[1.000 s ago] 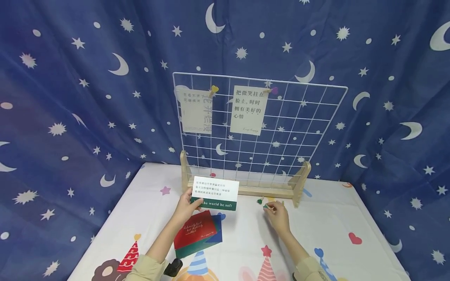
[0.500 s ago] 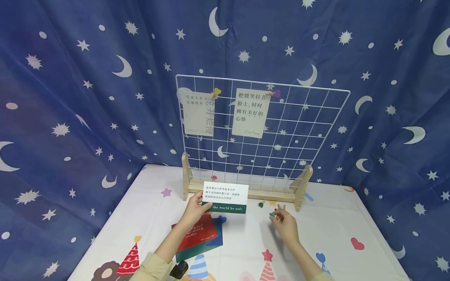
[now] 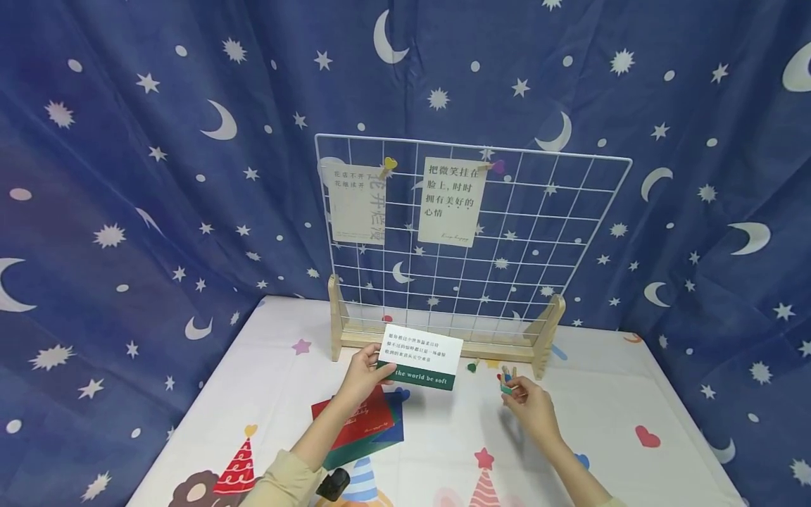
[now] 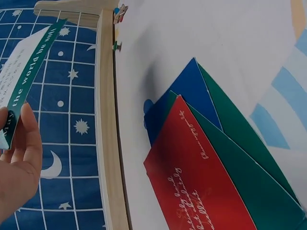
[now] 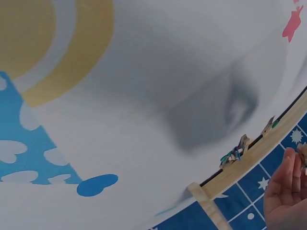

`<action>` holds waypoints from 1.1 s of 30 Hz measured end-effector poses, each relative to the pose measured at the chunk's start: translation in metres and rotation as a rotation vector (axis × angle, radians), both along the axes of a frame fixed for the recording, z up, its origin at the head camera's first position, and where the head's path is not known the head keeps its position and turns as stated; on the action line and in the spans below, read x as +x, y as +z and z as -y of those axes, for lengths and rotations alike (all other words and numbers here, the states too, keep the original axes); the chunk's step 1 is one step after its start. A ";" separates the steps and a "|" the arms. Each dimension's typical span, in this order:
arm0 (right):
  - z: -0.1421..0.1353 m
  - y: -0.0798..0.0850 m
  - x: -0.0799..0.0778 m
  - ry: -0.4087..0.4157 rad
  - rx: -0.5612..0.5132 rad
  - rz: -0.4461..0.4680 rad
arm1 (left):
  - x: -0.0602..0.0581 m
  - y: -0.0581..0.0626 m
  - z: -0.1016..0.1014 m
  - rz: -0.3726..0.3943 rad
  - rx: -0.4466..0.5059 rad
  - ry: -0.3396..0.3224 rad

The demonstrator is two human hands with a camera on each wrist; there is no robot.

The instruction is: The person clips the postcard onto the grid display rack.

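Observation:
My left hand point(image 3: 364, 373) pinches a white and green card point(image 3: 421, 355) by its left end, thumb in front. The card is held up before the foot of the white wire grid point(image 3: 507, 232). Between my right hand's point(image 3: 535, 408) thumb and fingers is a small wooden clothespin point(image 5: 303, 154) with a green piece point(image 3: 506, 388) on it. Just beyond those fingertips lie several small clothespins point(image 5: 235, 152) on the table. A single green-topped clothespin point(image 3: 472, 367) lies to their left.
Two pale cards hang on the grid, one at a yellow heart clip point(image 3: 390, 164), the other at a purple heart clip point(image 3: 498, 167). Red point(image 3: 367, 415), green and blue cards lie overlapped under my left forearm. A wooden stand point(image 3: 545, 334) carries the grid.
My left hand has carried the white and green card to the right, and it now tilts slightly. My right hand has moved right with its clothespin, toward the loose ones.

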State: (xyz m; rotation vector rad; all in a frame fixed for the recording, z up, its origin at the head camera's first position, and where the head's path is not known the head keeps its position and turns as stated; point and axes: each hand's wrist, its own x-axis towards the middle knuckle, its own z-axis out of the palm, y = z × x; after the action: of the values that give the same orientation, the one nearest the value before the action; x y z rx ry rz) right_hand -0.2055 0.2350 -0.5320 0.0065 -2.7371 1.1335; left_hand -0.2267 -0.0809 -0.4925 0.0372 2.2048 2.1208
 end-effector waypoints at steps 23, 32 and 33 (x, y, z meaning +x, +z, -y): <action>-0.026 0.022 0.019 0.013 -0.030 -0.024 | -0.011 0.008 -0.022 0.013 -0.012 -0.074; -0.035 0.033 0.015 0.018 -0.088 -0.043 | -0.015 0.020 -0.035 -0.004 0.035 -0.085; -0.035 0.035 0.015 0.020 -0.090 -0.066 | -0.017 0.021 -0.037 -0.006 0.044 -0.085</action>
State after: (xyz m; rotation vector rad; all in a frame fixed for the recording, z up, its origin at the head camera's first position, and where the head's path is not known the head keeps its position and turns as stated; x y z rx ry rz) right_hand -0.1905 0.2699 -0.4970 0.0584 -2.6319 1.2387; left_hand -0.2436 -0.0441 -0.4710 0.1374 2.1188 2.1267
